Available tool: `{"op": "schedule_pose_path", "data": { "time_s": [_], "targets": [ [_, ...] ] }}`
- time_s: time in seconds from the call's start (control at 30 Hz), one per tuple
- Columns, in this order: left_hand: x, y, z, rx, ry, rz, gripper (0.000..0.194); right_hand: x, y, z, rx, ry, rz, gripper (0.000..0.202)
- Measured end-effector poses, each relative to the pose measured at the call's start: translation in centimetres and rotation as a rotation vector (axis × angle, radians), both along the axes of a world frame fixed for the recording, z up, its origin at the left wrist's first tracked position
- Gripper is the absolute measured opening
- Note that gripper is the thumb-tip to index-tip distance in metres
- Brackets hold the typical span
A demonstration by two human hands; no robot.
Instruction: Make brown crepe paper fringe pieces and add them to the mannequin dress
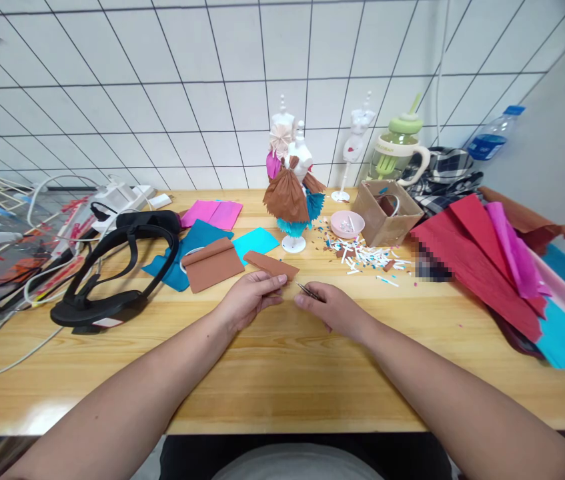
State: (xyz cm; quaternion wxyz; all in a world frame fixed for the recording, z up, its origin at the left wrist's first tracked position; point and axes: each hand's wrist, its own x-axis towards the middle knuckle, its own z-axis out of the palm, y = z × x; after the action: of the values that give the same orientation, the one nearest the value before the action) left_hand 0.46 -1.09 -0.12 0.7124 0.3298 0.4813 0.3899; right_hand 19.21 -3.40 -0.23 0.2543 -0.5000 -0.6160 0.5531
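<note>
My left hand (pixel 257 293) pinches a folded piece of brown crepe paper (pixel 272 265) near its right end, above the table. Close by on the right, my right hand (pixel 335 305) is closed around small dark scissors (pixel 308 291). Their narrow tips point left at the paper's end, and the fingers hide their handles. Behind the hands stands a white mini dress form (pixel 300 157) wearing a brown and teal paper skirt (pixel 287 197). Another form (pixel 282 123) with pink paper is partly hidden behind it. Folded brown paper (pixel 215 265) lies left of my left hand, beside turquoise paper (pixel 256 245).
White paper scraps (pixel 369 257) lie around a pink bowl (pixel 347 225) and a cardboard box (pixel 387 217). A black headset strap (pixel 112 307) and cables occupy the left. Red crepe paper (pixel 482 267) covers the right side. A bare dress form (pixel 357 143) and green-lidded bottle (pixel 399 150) stand behind.
</note>
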Motion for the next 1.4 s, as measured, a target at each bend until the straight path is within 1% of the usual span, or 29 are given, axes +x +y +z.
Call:
{"op": "schedule_pose_path", "data": {
  "time_s": [0.07,0.2,0.3,0.37,0.43,0.57,0.67,0.73,0.8,0.97,1.13,1.27,1.4],
  "targets": [
    [0.21,-0.18,-0.04,0.031,0.027,-0.017,0.027,-0.18,-0.02,-0.03,-0.030,0.063,-0.064,0.027],
    [0.56,-0.59,-0.05,0.108,0.132,-0.108,0.033,-0.60,-0.04,-0.27,-0.105,0.182,-0.205,0.031],
    [0.69,-0.76,-0.08,0.134,0.181,-0.125,0.033,-0.79,-0.02,-0.47,-0.109,0.192,-0.282,0.032],
    [0.71,-0.79,-0.12,0.140,0.193,-0.127,0.033,-0.82,0.01,-0.56,-0.105,0.186,-0.304,0.029],
    [0.71,-0.80,-0.13,0.143,0.196,-0.129,0.033,-0.79,0.05,-0.61,-0.104,0.177,-0.293,0.027],
    [0.71,-0.78,-0.08,0.136,0.188,-0.134,0.033,-0.69,0.16,-0.61,-0.087,0.160,-0.220,0.025],
    [0.68,-0.67,-0.08,0.121,0.149,-0.082,0.030,-0.64,0.24,-0.56,-0.068,0.137,-0.185,0.023],
    [0.63,-0.57,-0.13,0.111,0.116,-0.035,0.026,-0.60,0.26,-0.54,-0.071,0.123,-0.182,0.021],
    [0.58,-0.51,-0.17,0.106,0.100,-0.017,0.024,-0.57,0.24,-0.56,-0.082,0.126,-0.188,0.021],
    [0.66,-0.66,-0.11,0.125,0.151,-0.065,0.035,-0.60,0.09,-0.76,-0.088,0.155,-0.243,0.028],
    [0.92,-0.90,0.07,0.135,0.205,-0.082,0.035,-0.75,0.08,-0.76,-0.094,0.154,-0.298,0.031],
    [0.98,-0.91,0.15,0.135,0.205,-0.092,0.035,-0.72,0.11,-0.63,-0.088,0.140,-0.259,0.025],
    [0.83,-0.71,-0.04,0.131,0.138,-0.040,0.031,-0.66,0.16,-0.54,-0.080,0.146,-0.207,0.023]
  ]
}}
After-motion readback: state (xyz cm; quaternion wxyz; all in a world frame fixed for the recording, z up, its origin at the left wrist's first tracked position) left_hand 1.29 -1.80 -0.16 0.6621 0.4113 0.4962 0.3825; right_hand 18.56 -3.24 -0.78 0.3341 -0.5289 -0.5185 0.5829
